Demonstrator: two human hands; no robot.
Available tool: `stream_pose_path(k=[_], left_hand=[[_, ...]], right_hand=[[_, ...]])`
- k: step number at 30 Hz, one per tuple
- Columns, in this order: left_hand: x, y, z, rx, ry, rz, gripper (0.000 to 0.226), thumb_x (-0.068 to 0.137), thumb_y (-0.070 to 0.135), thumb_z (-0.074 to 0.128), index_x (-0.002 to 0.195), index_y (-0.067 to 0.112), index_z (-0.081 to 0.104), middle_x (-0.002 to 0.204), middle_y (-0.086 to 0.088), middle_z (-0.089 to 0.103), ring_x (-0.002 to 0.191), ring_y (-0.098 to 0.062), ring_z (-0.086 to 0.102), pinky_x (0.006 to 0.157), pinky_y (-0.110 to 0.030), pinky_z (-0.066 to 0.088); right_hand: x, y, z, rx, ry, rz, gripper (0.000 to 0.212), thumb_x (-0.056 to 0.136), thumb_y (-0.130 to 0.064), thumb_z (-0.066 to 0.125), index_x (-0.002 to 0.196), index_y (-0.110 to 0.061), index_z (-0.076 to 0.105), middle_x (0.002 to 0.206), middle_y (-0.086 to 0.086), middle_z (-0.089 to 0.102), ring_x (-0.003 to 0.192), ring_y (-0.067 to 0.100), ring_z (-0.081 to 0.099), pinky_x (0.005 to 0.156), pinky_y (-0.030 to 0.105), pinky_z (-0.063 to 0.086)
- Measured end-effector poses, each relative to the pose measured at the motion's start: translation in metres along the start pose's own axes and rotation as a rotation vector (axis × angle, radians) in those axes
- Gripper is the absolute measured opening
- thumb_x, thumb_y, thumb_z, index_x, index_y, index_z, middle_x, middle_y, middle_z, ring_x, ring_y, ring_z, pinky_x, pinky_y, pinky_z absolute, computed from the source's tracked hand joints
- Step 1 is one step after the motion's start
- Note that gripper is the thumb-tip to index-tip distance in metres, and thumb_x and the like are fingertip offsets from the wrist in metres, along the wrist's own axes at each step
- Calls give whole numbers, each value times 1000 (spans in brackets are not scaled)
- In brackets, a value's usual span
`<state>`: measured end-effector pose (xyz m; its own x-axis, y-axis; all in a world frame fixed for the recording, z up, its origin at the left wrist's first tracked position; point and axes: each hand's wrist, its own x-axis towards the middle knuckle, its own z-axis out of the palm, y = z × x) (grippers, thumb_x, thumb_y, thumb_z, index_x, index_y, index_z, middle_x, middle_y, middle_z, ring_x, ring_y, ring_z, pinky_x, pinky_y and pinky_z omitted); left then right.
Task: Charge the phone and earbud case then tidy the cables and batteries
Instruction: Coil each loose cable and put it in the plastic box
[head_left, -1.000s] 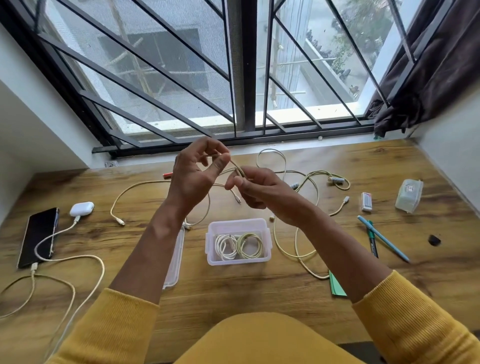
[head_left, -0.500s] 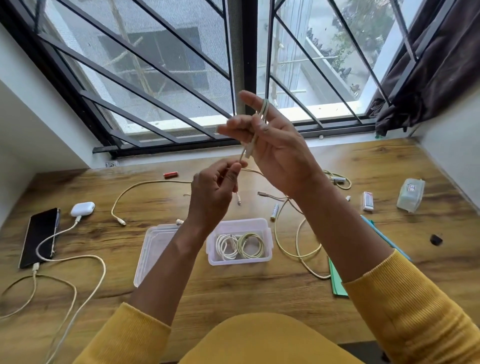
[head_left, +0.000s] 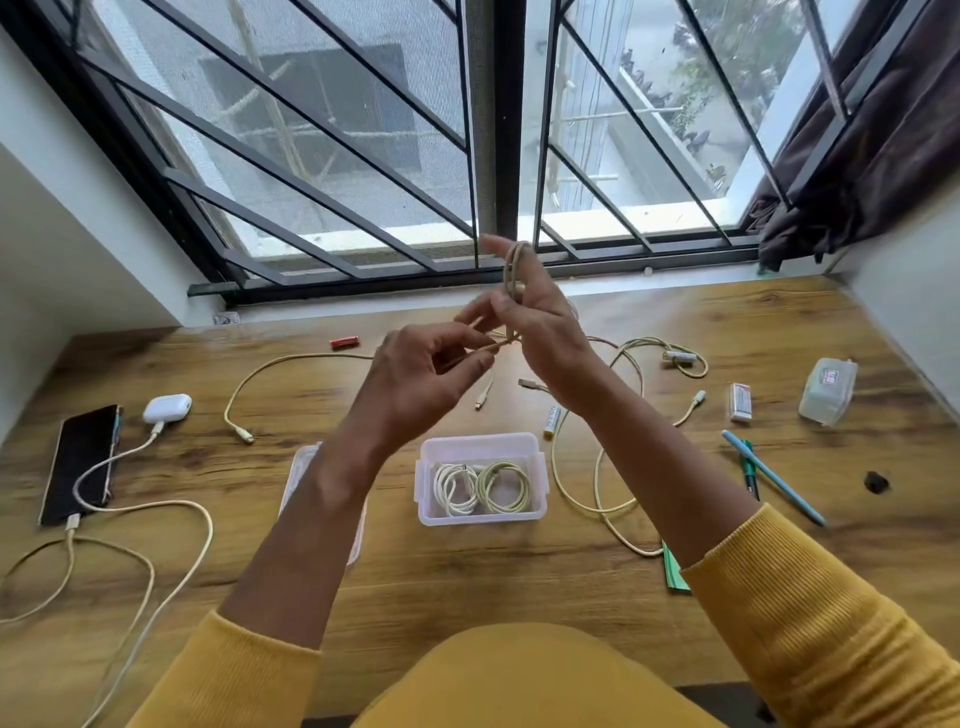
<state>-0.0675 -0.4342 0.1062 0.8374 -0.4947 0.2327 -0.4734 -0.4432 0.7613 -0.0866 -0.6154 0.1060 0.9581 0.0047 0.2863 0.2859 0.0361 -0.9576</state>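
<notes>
Above the middle of the wooden surface (head_left: 519, 571), the right hand (head_left: 540, 322) is raised with a beige braided cable (head_left: 514, 270) looped over its upright fingers, which hold the turns in place. The left hand (head_left: 415, 379) sits just below and to the left, its grip pinching a strand of the same cable near the right palm. Both grips are therefore grasping the cable, and coiling looks to be the step in hand.

Directly beneath, the clear plastic storage box (head_left: 480, 512) already holds two coiled cables, one white and one pale yellow, and its lid (head_left: 298, 467) lies just left of it. At the far left the black phone (head_left: 78, 462) and the white earbud case (head_left: 167, 408) each have a cable plugged in, so charging appears settled.

Still loose on the surface are a pale yellow cable (head_left: 587, 499) sprawling to the right of the box, another cream cable (head_left: 291, 364) left of centre, a white battery (head_left: 551, 420) and a red battery (head_left: 344, 341).

The main risk seems to be the loops slipping off the raised fingers if the pinch eases, undoing the coil. The trailing end could also snag the loose cables below and drag them, or knock the white battery rolling. A coil wound too wide may not fit beside the two already in the box.
</notes>
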Motion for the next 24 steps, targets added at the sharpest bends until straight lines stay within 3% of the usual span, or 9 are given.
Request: stream_pose_path(k=[2,5,7,11,15,21,24], left_hand=[[4,-1,-10,-32,-15,-1,15,91,33,82,105,28,83,89,6,80,83,-12,77,78,-42,64],[9,1,-21,-14,-40,50,12,93,27,81,104,32,78,85,8,77,79,-14,72,72,-36,57],[12,2,-25,-4,-5,66,16,93,26,77,107,34,72,81,6,71,78,-15,67,72,-34,52],[16,5,-33,-25,30,86,21,97,14,68,115,26,65,84,4,66,85,-18,67,80,-39,55],[20,12,-36,-69,49,92,20,100,7,67,110,23,68,89,6,70,90,-5,71,91,-31,51],[22,12,-37,-111,88,125,15,100,8,68,108,19,74,97,3,73,94,-7,68,89,-22,50],[21,14,-35,-144,122,172,16,99,3,69,105,15,77,94,-6,75,90,-11,70,89,-25,54]], right_hand=[[-2,4,0,-104,-23,12,50,105,2,41,154,-8,39,83,17,66,72,21,64,69,31,55],[-4,9,2,-235,-44,49,47,100,-12,45,147,-16,48,73,9,64,68,35,62,58,41,52],[-5,10,2,-307,-58,70,38,103,-28,46,139,-17,51,69,7,64,64,36,60,56,39,47],[-12,6,2,-387,-122,78,34,107,-46,47,126,-19,55,69,3,54,61,16,51,57,32,42],[-15,3,8,-430,-225,110,55,101,-62,50,106,-8,58,72,-2,46,64,15,46,59,42,40],[-13,-8,5,-236,-296,138,42,111,-32,43,110,4,66,62,-2,37,56,12,35,52,21,32],[-12,-8,3,-187,-300,163,36,114,-20,43,105,9,61,60,4,38,52,14,36,49,19,32]])
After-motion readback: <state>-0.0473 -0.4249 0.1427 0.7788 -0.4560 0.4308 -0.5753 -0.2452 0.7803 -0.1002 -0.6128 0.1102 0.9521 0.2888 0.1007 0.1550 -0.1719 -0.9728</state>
